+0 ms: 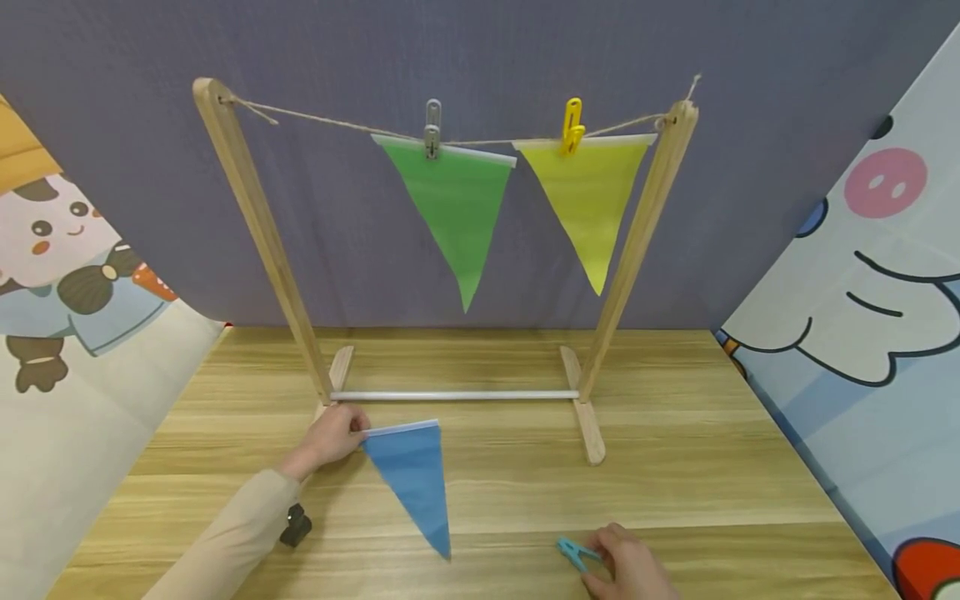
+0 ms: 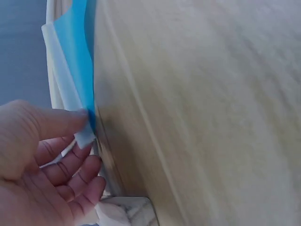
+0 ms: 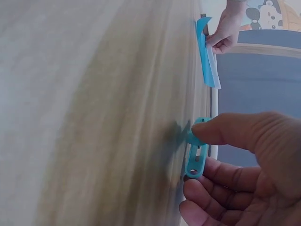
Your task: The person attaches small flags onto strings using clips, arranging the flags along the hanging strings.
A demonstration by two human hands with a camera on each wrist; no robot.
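Observation:
My left hand [image 1: 335,435] pinches the white-edged top corner of a blue triangular pennant [image 1: 412,475], thumb on one side and fingers behind. The pennant's tip points down toward the front of the table. In the left wrist view the thumb presses on the white strip [image 2: 68,80]. Farther right and nearer the front, my right hand [image 1: 628,567] holds a light blue clothespin [image 1: 576,553] between thumb and fingers. Up close in the right wrist view, the thumb lies over one end of that clothespin [image 3: 196,153].
Behind the hands stands a wooden frame [image 1: 262,233] with a string [image 1: 330,122] across its posts. A green pennant [image 1: 457,208] hangs there under a grey clothespin [image 1: 432,129], and a yellow pennant [image 1: 592,200] under a yellow clothespin [image 1: 572,125]. A white rod [image 1: 457,396] joins the feet.

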